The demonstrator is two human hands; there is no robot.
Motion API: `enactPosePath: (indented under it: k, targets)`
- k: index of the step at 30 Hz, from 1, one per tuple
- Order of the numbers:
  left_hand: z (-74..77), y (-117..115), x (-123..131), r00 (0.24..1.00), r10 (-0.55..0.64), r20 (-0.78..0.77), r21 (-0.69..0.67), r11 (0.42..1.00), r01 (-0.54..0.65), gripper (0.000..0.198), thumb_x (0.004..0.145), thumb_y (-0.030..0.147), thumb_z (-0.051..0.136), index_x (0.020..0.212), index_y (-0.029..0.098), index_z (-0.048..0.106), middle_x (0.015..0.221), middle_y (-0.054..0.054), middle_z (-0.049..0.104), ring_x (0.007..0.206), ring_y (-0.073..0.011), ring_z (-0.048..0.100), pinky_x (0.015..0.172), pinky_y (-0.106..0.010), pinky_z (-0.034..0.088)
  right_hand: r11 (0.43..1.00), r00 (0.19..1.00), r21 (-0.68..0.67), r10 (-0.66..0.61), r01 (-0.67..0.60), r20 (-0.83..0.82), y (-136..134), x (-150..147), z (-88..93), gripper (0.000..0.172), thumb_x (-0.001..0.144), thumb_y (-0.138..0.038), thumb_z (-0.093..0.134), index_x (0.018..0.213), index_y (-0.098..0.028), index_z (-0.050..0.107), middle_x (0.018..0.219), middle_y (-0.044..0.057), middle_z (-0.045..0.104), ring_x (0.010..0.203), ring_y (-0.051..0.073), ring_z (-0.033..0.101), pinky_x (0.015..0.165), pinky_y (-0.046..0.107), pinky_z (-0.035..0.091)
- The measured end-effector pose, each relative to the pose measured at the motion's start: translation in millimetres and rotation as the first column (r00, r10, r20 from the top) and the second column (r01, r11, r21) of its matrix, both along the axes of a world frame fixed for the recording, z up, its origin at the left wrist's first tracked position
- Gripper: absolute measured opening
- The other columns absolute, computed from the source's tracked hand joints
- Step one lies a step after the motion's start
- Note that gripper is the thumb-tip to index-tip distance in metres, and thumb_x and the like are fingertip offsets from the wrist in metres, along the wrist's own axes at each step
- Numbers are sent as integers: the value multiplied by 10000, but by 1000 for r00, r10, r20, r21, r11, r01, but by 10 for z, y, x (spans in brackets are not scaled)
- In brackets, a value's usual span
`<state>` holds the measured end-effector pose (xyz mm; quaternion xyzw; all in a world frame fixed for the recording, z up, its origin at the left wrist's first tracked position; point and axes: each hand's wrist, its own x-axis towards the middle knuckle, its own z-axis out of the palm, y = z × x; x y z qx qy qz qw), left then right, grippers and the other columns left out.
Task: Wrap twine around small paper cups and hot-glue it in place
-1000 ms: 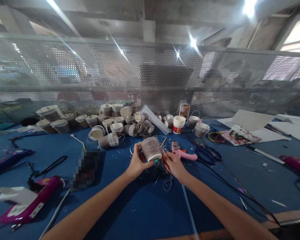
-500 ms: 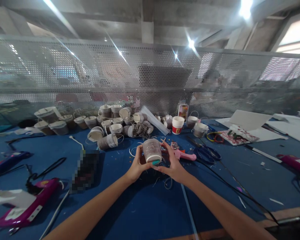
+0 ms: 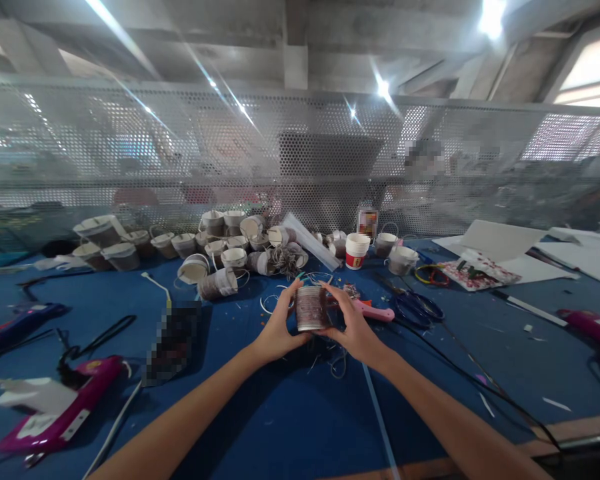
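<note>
**Twine-wound cup turned upright between both hands**
The left hand (image 3: 277,330) and right hand (image 3: 353,327) each clasp one side of the cup (image 3: 311,308), held between the palms just above the blue table (image 3: 290,413). A second ago it was tipped and raised higher — now it stands upright, side to the camera. The wrap seems to cover its wall, so the winding is probably near done. A pink glue gun (image 3: 373,310) lies just beyond the right hand, and loose twine (image 3: 337,363) lies below it.
</note>
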<state>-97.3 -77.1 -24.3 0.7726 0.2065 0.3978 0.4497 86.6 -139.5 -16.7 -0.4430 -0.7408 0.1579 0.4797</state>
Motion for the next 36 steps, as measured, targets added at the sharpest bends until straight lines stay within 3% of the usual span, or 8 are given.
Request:
enactPosePath:
  k: [6, 15, 20, 23, 26, 29, 32, 36]
  targets:
    - [16, -3, -9, 998, 56, -16, -37, 998, -56, 871, 620, 228, 715, 1347, 259, 237, 1379, -129, 296, 1210, -291, 383, 955, -430, 398, 998, 999, -22, 51, -51, -11, 16, 27, -11, 764, 735, -404, 615, 1377, -280, 220, 1400, 88, 311, 1270, 255, 293, 1016, 444, 298]
    - [33, -13, -10, 997, -7, 83, -134, 991, 18, 873, 650, 256, 698, 1363, 249, 195, 1394, -135, 289, 1182, -288, 426, 962, -431, 391, 991, 992, -89, 89, -97, -84, 2, 16, 0, 720, 763, -466, 557, 1372, -265, 232, 1398, 100, 309, 1246, 266, 329, 990, 440, 332]
    - [-38, 80, -41, 992, 98, 81, -149, 985, -85, 890, 656, 240, 685, 1366, 241, 148, 1386, -138, 271, 1196, -276, 408, 994, -435, 349, 992, 993, -66, -103, 107, 65, 24, 172, -6, 632, 837, -432, 451, 1374, -245, 174, 1388, 114, 277, 1216, 250, 345, 981, 439, 325]
    - [-100, 171, -65, 981, 165, 102, -210, 967, -141, 891, 660, 259, 673, 1368, 238, 132, 1377, -137, 277, 1188, -275, 417, 985, -436, 355, 927, 913, -67, -348, 369, 213, 53, 382, 48, 495, 848, -347, 391, 1309, -200, 283, 1327, 129, 330, 1203, 258, 332, 980, 454, 299]
    - [-133, 234, -72, 968, 187, 166, -297, 946, -132, 863, 679, 282, 650, 1362, 250, 124, 1376, -122, 292, 1165, -259, 448, 973, -420, 370, 793, 764, -178, -460, 583, 453, 62, 587, 127, 457, 773, -304, 449, 1187, -115, 409, 1208, 166, 428, 1147, 304, 362, 922, 439, 329]
    - [-118, 252, -69, 958, 215, 191, -348, 927, -139, 813, 677, 292, 649, 1340, 256, 180, 1359, -105, 329, 1143, -253, 470, 968, -405, 378, 697, 707, -326, -363, 638, 607, 40, 679, 179, 437, 733, -311, 475, 1107, -86, 460, 1133, 184, 475, 1087, 332, 401, 819, 394, 376]
    - [-79, 238, -62, 952, 241, 188, -383, 911, -155, 775, 665, 304, 658, 1309, 246, 231, 1323, -107, 373, 1109, -251, 494, 941, -389, 403, 680, 689, -378, -262, 628, 676, 16, 661, 180, 469, 685, -285, 517, 1105, -83, 460, 1128, 185, 483, 1055, 339, 419, 777, 367, 372]
    - [-48, 207, -52, 944, 255, 211, -376, 912, -162, 749, 659, 314, 660, 1285, 247, 256, 1328, -100, 356, 1109, -249, 489, 937, -381, 403, 675, 613, -318, -252, 666, 748, 10, 585, 143, 565, 613, -204, 574, 1145, -73, 433, 1118, 186, 486, 1047, 337, 422, 764, 361, 361]
